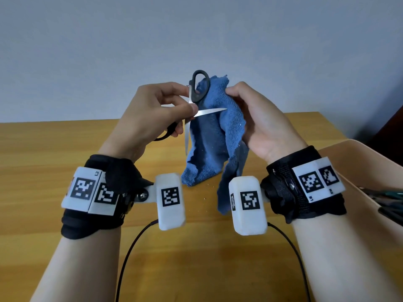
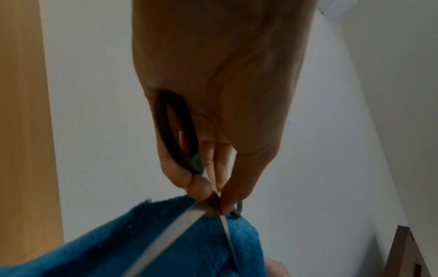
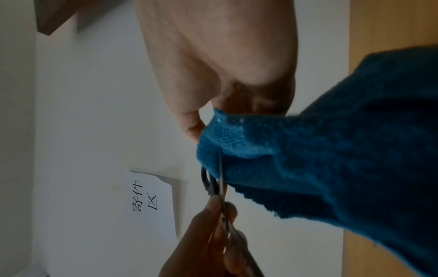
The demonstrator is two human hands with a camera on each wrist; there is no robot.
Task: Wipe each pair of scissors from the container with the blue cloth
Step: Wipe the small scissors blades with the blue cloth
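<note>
Black-handled scissors (image 1: pixel 197 92) are spread wide open above the table, one blade pointing right, the other down. My left hand (image 1: pixel 152 110) pinches them at the pivot, with one black loop (image 2: pixel 176 129) lying against the palm. My right hand (image 1: pixel 257 120) grips the blue cloth (image 1: pixel 214 131), which hangs down behind the blades to the tabletop. In the left wrist view both blades (image 2: pixel 166 238) lie against the cloth (image 2: pixel 194 249). The right wrist view shows the cloth (image 3: pixel 331 168) bunched in my fingers, one blade (image 3: pixel 220 168) edge-on in front of it.
A light wooden table (image 1: pixel 54 153) runs to a pale wall. A beige container (image 1: pixel 357 171) at the right edge holds more scissors (image 1: pixel 390 197). Two thin black cables (image 1: pixel 130 245) trail from the wrist cameras. A paper sign (image 3: pixel 149 198) hangs on the wall.
</note>
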